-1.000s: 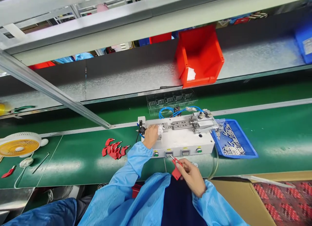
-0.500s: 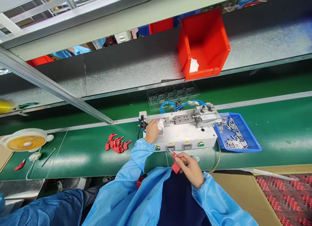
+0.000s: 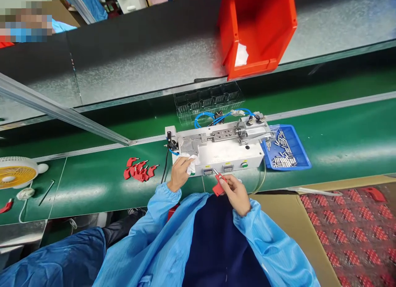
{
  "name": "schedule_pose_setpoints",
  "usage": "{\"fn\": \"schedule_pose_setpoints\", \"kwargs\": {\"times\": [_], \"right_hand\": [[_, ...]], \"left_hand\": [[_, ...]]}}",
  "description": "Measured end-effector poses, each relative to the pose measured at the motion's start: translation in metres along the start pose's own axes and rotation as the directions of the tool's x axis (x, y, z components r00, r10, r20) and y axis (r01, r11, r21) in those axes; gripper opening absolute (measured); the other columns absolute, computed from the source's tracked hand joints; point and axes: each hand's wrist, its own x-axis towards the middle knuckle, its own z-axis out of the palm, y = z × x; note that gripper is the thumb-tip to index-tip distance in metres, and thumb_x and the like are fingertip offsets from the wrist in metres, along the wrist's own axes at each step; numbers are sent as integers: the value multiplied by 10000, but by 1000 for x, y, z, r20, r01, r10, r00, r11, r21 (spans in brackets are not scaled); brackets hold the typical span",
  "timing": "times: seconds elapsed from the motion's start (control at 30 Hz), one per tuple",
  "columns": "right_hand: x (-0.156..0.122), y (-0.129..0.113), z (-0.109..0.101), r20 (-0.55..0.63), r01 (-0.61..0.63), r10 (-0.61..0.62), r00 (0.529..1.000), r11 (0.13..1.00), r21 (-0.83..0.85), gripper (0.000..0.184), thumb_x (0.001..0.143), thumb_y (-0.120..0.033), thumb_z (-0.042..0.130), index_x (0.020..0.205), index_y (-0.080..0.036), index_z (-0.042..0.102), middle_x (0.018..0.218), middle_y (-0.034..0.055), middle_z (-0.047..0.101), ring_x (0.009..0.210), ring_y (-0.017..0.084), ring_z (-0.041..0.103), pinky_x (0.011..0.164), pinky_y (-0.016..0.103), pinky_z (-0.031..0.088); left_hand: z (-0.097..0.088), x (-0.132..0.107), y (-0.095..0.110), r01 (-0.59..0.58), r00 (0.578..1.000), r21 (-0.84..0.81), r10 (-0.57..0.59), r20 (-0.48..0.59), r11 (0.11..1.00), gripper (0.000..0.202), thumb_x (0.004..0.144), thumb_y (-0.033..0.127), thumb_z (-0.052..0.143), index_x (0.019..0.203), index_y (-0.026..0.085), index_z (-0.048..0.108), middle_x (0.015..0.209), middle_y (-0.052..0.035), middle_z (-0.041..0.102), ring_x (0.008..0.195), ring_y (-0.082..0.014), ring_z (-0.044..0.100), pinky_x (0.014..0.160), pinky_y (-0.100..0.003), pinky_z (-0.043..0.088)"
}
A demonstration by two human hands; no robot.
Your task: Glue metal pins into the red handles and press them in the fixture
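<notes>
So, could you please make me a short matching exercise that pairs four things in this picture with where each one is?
Things:
1. white cloth
2. red key-shaped part
3. pile of red parts
4. small metal pins

Places:
A. in the blue tray
B. loose on the green belt, left of the machine
C. in the left hand
D. in the right hand

Pairs: 1-C, 2-D, 3-B, 4-A
</notes>
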Motion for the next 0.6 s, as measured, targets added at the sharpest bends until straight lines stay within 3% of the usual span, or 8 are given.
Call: {"fn": "schedule_pose_setpoints", "kwargs": {"times": [0.1, 0.17, 0.23, 0.3, 0.4, 0.5, 0.6], "right_hand": [[1, 3, 1, 1, -1, 1, 1000, 1000, 22, 605, 802, -828, 655, 930, -237, 644, 771, 43, 737, 659, 197, 672, 611, 338, 595], [3, 5, 2, 7, 5, -6, 1000, 999, 33, 608, 799, -826, 661, 954, -238, 642, 800, 48, 750, 669, 198, 683, 633, 345, 604], [6, 6, 3, 19, 7, -8, 1000, 999, 34, 605, 798, -818, 670, 984, -243, 635, 813, 47, 754, 676, 200, 691, 661, 357, 611], [7, 7, 4, 35, 2, -3, 999, 999, 34, 603, 793, -807, 685, 1017, -250, 624, 823, 45, 756, 688, 208, 702, 689, 372, 616], [9, 7, 5, 53, -10, 7, 999, 999, 45, 610, 773, -797, 714, 1042, -259, 611, 863, 47, 763, 718, 221, 721, 722, 389, 621], [8, 8, 4, 67, -13, 10, 998, 999, 53, 598, 767, -785, 728, 1029, -260, 611, 878, 49, 760, 738, 226, 730, 742, 396, 624], [8, 9, 3, 65, -5, 3, 998, 999, 36, 579, 781, -777, 720, 1015, -259, 612, 868, 46, 750, 749, 225, 732, 754, 394, 625]], "left_hand": [[3, -41, 5, 71, 980, -136, -44, 195, 988, 287, 1034, 271, 487, 1093, 207, 760, 1053, -101, 735, 988, -217, 698, 884, -327, 563], [9, -60, 6, 146, 920, -110, -94, 381, 983, 223, 1007, 275, 551, 1053, 205, 758, 1020, -85, 736, 973, -216, 705, 876, -315, 569], [17, -70, 7, 213, 832, 42, -204, 515, 976, 197, 959, 257, 634, 1115, 206, 742, 1085, -83, 736, 1032, -235, 702, 926, -338, 567], [22, -73, 6, 236, 766, 199, -308, 564, 951, 342, 913, 199, 682, 1255, 210, 694, 1270, -103, 703, 1183, -267, 663, 1033, -386, 534], [24, -72, 4, 229, 740, 273, -349, 575, 934, 511, 880, 114, 687, 1375, 224, 618, 1469, -125, 597, 1365, -299, 555, 1132, -435, 463], [23, -74, 3, 220, 711, 272, -345, 613, 937, 358, 935, 179, 652, 1289, 233, 654, 1371, -115, 632, 1309, -297, 583, 1067, -426, 497], [28, -78, 1, 232, 666, 273, -357, 655, 934, 157, 994, 239, 577, 1075, 221, 711, 1119, -81, 695, 1068, -260, 674, 923, -379, 550]]}}
